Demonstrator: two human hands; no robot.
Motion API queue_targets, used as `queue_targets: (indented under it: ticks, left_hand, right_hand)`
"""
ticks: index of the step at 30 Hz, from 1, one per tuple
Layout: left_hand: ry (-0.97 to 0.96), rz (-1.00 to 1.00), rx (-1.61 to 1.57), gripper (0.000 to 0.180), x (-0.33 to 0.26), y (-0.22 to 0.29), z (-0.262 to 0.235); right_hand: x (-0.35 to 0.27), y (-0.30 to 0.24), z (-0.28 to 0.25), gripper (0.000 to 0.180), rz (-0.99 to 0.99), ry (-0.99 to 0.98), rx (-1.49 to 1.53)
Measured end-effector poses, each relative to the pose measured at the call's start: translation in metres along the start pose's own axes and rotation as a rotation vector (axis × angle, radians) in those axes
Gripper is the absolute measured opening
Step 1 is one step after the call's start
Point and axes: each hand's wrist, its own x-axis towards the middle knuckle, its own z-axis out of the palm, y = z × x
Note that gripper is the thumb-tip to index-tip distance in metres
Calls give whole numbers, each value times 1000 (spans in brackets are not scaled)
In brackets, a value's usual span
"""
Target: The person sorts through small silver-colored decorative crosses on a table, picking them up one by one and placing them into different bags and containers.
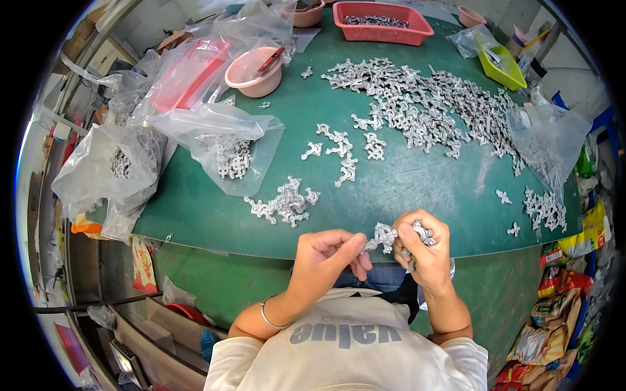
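Just over the table's near edge, both hands are held close together. My left hand (pixel 336 254) pinches the end of a small silver metal part (pixel 383 237) between thumb and fingers. Several more silver metal parts (pixel 422 233) are gripped in my right hand (pixel 427 251), its fingers wrapped round them; how many is hidden. A small heap of like parts (pixel 287 203) lies beyond my left hand, and a few loose ones (pixel 339 146) farther back. The large pile of these parts (pixel 424 107) spreads over the far right of the green table (pixel 228 225).
A clear plastic bag (pixel 228 146) with silver parts lies open at left. Behind it stand a pink bowl (pixel 255 75) and a bagged red tray (pixel 195 75). A pink tray (pixel 381 36) and a yellow-green basket (pixel 501 65) are at the back. Another bag (pixel 548 140) spills parts at right.
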Motion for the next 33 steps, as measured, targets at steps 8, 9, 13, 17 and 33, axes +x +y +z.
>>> queue_targets:
  ticks: [8, 9, 13, 17, 33]
  left_hand:
    - [-38, -8, -69, 23, 2, -5, -4]
    - [-41, -4, -89, 23, 2, -7, -5]
    - [-60, 2, -97, 20, 1, -8, -4]
    - [-79, -40, -150, 17, 1, -9, -4]
    - [-4, 333, 139, 24, -3, -14, 4]
  right_hand:
    - [-1, 1, 2, 13, -26, 9, 12]
    - [-2, 2, 2, 12, -40, 15, 3]
    - [-4, 2, 2, 8, -128, 40, -119]
    - [-4, 2, -1, 3, -219, 37, -206]
    - [-7, 6, 3, 12, 121, 46, 296]
